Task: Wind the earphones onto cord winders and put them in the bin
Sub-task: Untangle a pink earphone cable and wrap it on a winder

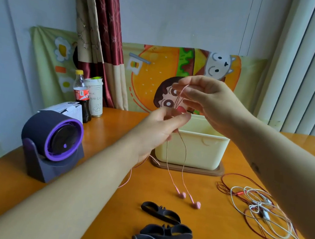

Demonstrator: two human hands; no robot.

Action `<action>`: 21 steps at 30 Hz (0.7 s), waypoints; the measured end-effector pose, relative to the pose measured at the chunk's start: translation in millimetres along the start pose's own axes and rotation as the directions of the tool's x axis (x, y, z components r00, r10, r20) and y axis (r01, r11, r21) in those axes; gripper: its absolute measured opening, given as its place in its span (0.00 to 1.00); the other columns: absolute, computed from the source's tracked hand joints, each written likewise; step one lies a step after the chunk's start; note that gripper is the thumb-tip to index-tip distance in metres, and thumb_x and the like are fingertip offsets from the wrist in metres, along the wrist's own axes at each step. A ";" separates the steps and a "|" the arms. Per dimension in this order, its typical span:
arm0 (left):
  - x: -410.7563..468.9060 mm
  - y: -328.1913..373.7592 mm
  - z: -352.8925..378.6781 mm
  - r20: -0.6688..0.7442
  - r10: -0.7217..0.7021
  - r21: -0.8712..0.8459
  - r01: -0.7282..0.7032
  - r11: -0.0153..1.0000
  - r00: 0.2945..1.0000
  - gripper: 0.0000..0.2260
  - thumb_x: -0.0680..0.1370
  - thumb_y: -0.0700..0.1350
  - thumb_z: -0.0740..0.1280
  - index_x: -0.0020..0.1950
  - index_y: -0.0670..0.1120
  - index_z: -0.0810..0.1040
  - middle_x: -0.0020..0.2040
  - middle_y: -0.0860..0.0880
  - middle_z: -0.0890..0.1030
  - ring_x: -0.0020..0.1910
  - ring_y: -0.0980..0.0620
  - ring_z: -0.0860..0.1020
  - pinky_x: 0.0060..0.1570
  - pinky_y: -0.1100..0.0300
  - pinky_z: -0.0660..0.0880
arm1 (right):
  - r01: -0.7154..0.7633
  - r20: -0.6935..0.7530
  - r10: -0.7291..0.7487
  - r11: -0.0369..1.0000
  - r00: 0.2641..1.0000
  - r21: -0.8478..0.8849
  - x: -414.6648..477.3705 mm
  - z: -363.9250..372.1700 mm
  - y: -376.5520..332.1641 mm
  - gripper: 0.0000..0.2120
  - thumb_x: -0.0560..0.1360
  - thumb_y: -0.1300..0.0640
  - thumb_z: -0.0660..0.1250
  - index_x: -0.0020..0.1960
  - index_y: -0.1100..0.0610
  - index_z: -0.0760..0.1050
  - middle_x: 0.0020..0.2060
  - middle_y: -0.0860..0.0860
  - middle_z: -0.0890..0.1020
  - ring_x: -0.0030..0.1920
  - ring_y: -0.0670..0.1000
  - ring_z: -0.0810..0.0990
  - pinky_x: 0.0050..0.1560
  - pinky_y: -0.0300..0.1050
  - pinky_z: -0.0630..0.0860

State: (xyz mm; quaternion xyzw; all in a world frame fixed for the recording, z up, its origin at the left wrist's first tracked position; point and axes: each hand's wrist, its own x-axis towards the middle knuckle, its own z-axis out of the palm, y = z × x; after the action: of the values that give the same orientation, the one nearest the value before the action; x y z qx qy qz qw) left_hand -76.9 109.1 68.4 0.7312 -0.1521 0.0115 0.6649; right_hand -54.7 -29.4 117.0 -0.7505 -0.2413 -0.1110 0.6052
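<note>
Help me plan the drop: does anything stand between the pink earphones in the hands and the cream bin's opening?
Nothing visible does. The open-topped bin stands just beyond and below the left hand and right hand, which pinch the pink earphones. The cord winders lie nearer the camera, off that path.

On the table [105,174], the bin [192,150] stands at 12 o'clock, three cord winders [160,232] lie bunched at 6, and tangled earphones [257,207] at 3. A round device [53,141] sits at 9, a box [68,107] just behind it (bottle [80,95] and cup [95,97] farther back, at 10). The left hand [159,127] and right hand [204,103] hold the hanging earphones [181,195] before the bin, with the buds between bin and winders.
</note>
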 end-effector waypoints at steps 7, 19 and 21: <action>8.5 8.1 -4.0 -0.359 0.168 0.279 -0.066 0.958 0.918 0.22 0.76 0.55 0.69 0.61 0.50 0.62 0.49 0.56 0.69 0.45 0.61 0.70 0.36 0.74 0.67 | 0.048 -0.016 -0.049 0.997 0.999 -0.055 0.3 2.1 -5.3 0.05 0.78 0.63 0.64 0.49 0.55 0.77 0.50 0.50 0.84 0.54 0.46 0.82 0.61 0.57 0.75; -13.4 -13.9 -44.9 0.098 0.003 -0.170 0.014 0.985 0.995 0.11 0.82 0.45 0.56 0.46 0.43 0.75 0.27 0.54 0.69 0.29 0.58 0.72 0.50 0.57 0.75 | -0.052 -0.312 0.067 0.997 0.948 0.055 9.8 -18.8 27.0 0.04 0.75 0.61 0.68 0.42 0.54 0.77 0.44 0.53 0.84 0.49 0.55 0.82 0.55 0.49 0.78; -15.3 -13.4 -53.5 0.047 -0.002 -0.238 0.014 0.971 0.999 0.11 0.83 0.44 0.56 0.46 0.43 0.75 0.27 0.54 0.68 0.28 0.58 0.71 0.48 0.58 0.75 | -0.203 -0.333 0.194 0.979 0.923 0.008 4.8 -21.6 49.7 0.06 0.75 0.61 0.69 0.40 0.54 0.77 0.41 0.52 0.83 0.47 0.53 0.80 0.54 0.50 0.77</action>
State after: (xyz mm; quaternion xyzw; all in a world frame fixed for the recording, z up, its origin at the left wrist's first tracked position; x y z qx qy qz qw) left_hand -78.4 165.4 58.3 0.6466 -0.1649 -0.0266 0.7443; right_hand -23.2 -56.6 82.0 -0.7497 -0.0571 -0.1771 0.6351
